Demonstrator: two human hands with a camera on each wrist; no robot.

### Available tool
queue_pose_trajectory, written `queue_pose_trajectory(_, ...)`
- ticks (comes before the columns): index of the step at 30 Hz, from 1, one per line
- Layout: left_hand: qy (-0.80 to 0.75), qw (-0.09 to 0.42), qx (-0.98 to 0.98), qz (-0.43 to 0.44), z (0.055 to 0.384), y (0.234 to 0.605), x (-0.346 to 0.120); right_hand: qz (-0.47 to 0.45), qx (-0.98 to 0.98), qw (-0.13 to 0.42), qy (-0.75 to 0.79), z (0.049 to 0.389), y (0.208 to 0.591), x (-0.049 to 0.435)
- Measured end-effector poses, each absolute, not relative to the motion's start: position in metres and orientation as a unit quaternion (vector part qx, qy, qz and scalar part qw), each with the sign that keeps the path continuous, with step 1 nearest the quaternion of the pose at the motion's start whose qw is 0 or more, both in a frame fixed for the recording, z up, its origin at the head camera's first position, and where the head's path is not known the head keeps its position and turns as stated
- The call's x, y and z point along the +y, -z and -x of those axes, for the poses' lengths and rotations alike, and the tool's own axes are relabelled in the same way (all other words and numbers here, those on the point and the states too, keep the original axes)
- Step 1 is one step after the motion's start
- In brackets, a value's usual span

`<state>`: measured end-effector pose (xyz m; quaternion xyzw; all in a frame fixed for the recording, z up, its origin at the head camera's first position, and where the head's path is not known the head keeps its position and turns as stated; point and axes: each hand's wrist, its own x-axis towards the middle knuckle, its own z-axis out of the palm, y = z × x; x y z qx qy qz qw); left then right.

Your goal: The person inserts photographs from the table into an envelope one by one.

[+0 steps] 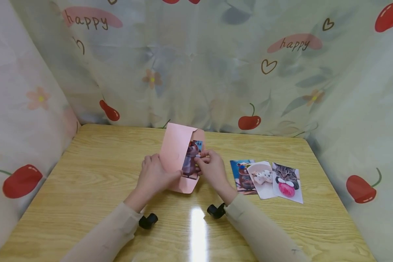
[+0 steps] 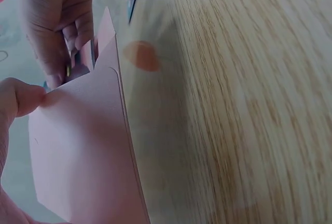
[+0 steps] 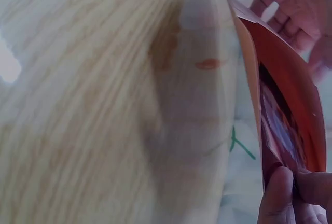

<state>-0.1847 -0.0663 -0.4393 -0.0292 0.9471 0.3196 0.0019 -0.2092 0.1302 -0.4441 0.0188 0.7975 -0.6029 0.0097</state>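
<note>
My left hand grips a pink paper envelope by its lower left side, holding it tilted above the table. The thumb presses near the edge of the envelope's mouth. With thumb and fingers, my right hand pinches a photo card showing a brown cartoon bear. Part of this card sticks out of the envelope's mouth on the right; its other part is hidden inside. The right wrist view looks into the gaping envelope, where the card sits between its walls.
Right of my hands, three photo cards lie fanned and overlapping: a cartoon bear card, a card with small white animals and a cat card. The wooden table is bordered by a patterned curtain.
</note>
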Motion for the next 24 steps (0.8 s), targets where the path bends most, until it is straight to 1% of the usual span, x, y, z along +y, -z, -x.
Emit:
queue_pose_trajectory(16, -0.341, 0.024, 0.938, 0.049, 0.185, 0.441, -0.068, 0.025, 0.809, 0.023, 0.587, 0.203, 0.454, 0.112)
queue_pose_trajectory(24, -0.342, 0.020, 0.938, 0.054, 0.185, 0.441, -0.068, 0.044, 0.822, 0.030, 0.567, 0.202, 0.456, 0.110)
